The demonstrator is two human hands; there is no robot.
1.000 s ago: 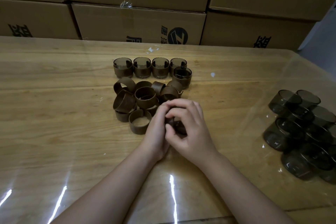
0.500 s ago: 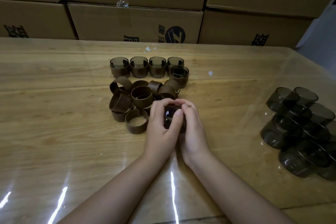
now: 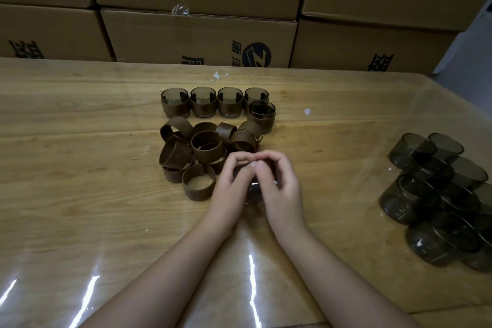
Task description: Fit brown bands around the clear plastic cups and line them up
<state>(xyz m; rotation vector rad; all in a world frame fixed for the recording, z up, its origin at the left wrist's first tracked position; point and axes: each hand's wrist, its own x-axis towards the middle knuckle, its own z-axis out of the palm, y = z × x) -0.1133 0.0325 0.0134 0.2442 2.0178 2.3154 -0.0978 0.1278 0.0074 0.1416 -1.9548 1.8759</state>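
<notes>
Both hands meet at the middle of the wooden table (image 3: 80,168): the left hand (image 3: 231,186) and the right hand (image 3: 285,189) curl their fingers around 1 dark clear cup (image 3: 254,188), which is mostly hidden, so I cannot tell if a band sits on it. Behind the hands lies a heap of loose brown bands (image 3: 206,146), about 10 but too overlapped to count exactly. Behind that stand 5 banded cups, 4 in a row (image 3: 202,102) and 1 (image 3: 261,116) just before the row's right end, all upright and empty, while a pile of plain cups (image 3: 439,194) lies well apart at the right and closed cardboard boxes (image 3: 197,34) stand behind the table.
</notes>
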